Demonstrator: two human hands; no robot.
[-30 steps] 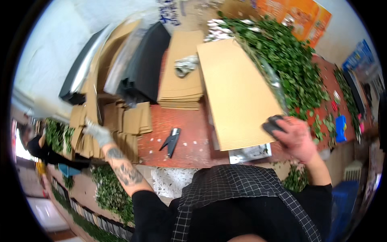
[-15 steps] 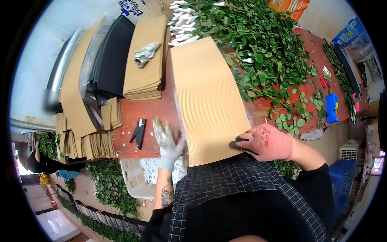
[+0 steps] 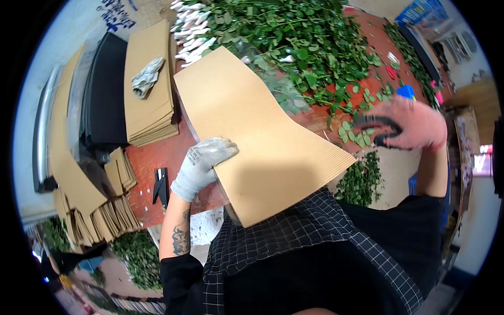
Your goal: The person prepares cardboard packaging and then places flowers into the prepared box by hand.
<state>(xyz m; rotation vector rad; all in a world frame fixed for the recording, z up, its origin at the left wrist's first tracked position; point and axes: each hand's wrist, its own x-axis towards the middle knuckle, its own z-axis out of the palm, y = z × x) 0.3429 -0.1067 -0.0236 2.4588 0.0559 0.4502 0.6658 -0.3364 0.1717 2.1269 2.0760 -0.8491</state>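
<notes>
A tan corrugated cardboard sheet [image 3: 262, 157] lies in front of me, bent, its lower right corner spread outward. My left hand [image 3: 212, 157], in a grey-white glove, grips the sheet's left edge, fingers on top and thumb hidden. At the right, my right hand [image 3: 404, 123] is raised in a pink glove with black fingertips. It is blurred, but its thumb and fingers look apart with nothing between them. Just behind it shows part of a blue plastic object [image 3: 405, 92], perhaps a tape dispenser. Clear film [image 3: 286, 92] sticks out from under the sheet.
Leafy stems [image 3: 294, 42] with white-wrapped flower heads [image 3: 191, 31] cover the red table's [image 3: 152, 152] far side. Cardboard stacks [image 3: 149, 100], a crumpled glove [image 3: 147, 77], black sheets [image 3: 105, 94] and a black stapler [image 3: 160, 188] are at left. Red-handled scissors [image 3: 391, 72] lie far right.
My left hand moved from the table onto the sheet's edge. My right hand released the sheet and swung right toward the blue object. The sheet turned and bent, and the view shifted.
</notes>
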